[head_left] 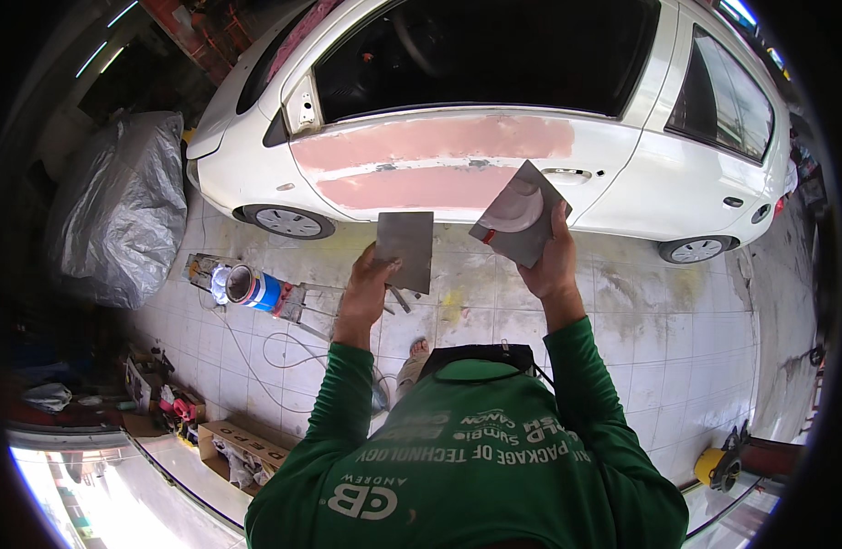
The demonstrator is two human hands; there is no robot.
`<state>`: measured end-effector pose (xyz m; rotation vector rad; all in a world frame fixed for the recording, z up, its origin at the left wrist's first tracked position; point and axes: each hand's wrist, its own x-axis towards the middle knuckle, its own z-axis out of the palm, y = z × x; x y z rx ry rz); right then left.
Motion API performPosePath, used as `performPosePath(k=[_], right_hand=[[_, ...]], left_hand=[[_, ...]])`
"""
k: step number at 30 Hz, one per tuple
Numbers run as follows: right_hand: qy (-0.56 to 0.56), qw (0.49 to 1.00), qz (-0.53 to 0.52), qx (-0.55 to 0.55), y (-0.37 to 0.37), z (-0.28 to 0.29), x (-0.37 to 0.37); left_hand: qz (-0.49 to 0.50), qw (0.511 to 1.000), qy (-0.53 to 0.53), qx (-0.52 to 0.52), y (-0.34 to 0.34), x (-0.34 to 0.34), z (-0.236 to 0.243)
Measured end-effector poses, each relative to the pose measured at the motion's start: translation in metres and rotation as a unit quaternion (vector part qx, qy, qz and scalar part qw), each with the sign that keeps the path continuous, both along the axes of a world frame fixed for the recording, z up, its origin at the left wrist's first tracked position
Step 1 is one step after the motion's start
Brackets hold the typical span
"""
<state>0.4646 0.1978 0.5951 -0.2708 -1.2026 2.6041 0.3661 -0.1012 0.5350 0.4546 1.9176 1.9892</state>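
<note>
My left hand (370, 280) grips a dark grey, flat rectangular spreader plate (405, 247) by its lower left side. In my right hand (555, 259) is a second grey square plate (512, 242), tilted onto one corner. A pale pinkish-white mound of putty (515, 209) is smeared on it, with a small red streak of paste (488, 236) near its left corner. Beyond both hands is a white car (622, 183), its front door (421, 151) covered with broad pink filler patches and a few bare grey spots. The plates are apart from each other.
Left of my hands, a blue paint can (267, 293) lies on a low metal stand (297, 302). A hose (242, 352) loops over the tiled floor (494, 320). A silver cover (119, 215) drapes something at far left. A cardboard box (221, 448) sits lower left; a yellow-black reel-like object (714, 468) lower right.
</note>
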Motion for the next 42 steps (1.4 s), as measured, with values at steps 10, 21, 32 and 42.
performPosePath(k=[10, 21, 32, 42], right_hand=[[0.008, 0.997, 0.049, -0.062, -0.022, 0.013, 0.021], [-0.075, 0.995, 0.04, 0.043, -0.05, 0.019, -0.014], [-0.033, 0.986, -0.017, -0.162, -0.04, 0.036, 0.007], [-0.038, 0.986, -0.022, -0.161, -0.042, 0.035, 0.032]], left_hand=[[0.053, 0.97, 0.022, 0.236, -0.032, -0.055, 0.093], [-0.149, 0.829, 0.519, -0.146, 0.075, -0.029, 0.111], [-0.116, 0.896, 0.425, 0.055, 0.058, 0.033, 0.169], [-0.088, 0.867, 0.478, -0.109, 0.07, -0.006, 0.103]])
